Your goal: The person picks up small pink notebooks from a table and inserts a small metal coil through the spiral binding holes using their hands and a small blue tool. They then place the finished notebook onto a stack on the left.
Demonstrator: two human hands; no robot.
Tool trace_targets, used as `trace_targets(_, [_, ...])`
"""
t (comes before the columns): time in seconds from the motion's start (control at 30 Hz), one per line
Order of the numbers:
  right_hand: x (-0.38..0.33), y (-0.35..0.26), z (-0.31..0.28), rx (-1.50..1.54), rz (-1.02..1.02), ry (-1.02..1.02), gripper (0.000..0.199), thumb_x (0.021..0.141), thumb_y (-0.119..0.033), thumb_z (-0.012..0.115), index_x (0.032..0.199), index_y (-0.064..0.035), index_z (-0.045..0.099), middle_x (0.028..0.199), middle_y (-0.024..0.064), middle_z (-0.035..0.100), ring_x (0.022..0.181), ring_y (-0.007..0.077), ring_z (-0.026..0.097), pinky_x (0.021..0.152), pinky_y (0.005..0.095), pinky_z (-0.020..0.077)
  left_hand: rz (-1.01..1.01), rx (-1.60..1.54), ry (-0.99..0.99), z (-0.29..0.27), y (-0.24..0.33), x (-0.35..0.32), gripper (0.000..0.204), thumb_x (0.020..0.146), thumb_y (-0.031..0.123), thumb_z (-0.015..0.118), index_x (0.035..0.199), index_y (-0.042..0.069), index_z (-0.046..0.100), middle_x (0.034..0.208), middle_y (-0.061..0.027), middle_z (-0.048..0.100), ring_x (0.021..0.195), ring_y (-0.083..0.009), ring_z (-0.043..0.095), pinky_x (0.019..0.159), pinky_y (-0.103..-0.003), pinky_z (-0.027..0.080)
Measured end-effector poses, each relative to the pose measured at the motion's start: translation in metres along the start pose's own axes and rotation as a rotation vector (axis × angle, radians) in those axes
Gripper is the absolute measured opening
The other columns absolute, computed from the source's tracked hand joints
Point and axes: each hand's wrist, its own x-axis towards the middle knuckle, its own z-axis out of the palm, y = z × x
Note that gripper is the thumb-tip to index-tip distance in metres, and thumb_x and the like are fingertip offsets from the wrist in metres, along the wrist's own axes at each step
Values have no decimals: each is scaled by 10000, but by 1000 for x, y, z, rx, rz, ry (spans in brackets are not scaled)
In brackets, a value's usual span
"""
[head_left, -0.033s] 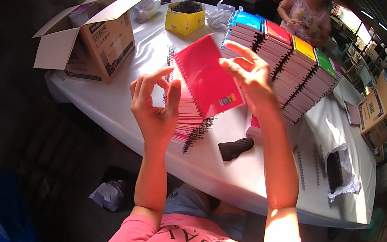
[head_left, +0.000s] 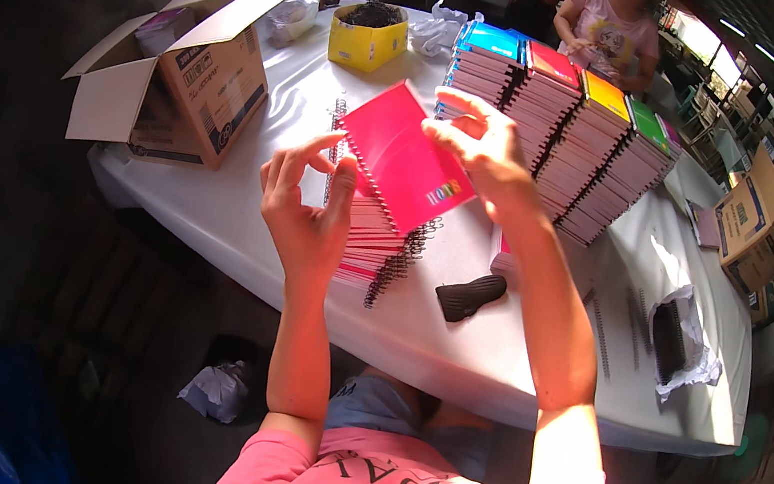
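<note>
Standing on the white worktop (head_left: 429,358): open carton (head_left: 207,97), left; notebook stacks (head_left: 591,138), right.
Room: person (head_left: 611,39) beyond the stacks.
Left hand (head_left: 306,209): fingers curled at the red notebook (head_left: 407,164)'s spiral edge; cannot tell whether gripping.
Right hand (head_left: 491,157): pinching its upper right edge, above a notebook pile (head_left: 372,242).
Print: dark on carton, multicoloured on red cover.

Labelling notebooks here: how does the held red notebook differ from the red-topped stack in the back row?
Count: the held notebook is single; the red-topped stack is many notebooks piled up.
Pose: the held notebook is tilted, in the right hand; the stack stands on the table.
Visible face: the held notebook shows mostly its cover; the stack mostly its page edges.
Shared: reddish covers, coil binding.
</note>
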Motion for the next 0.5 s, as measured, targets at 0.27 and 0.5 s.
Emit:
trace_targets(0.27, [10,25,20,-519,50,120,337,805,-255,611,1094,-84,608,874,142,673,820,264,668,756,361,520,-148,-302,-196,15,-30,-20,393,842,268,682,1164,56,606,1243,-97,481,1186,-226,450,1013,-360,334])
trace_targets(0.5, [22,38,-12,-483,51,6,522,813,-458,651,1191,-113,550,894,130,637,861,238,619,783,365,489,-57,-154,-51,20,-38,-24,422,819,234,720,1167,37,582,1240,-103,481,1119,-214,521,912,-333,466])
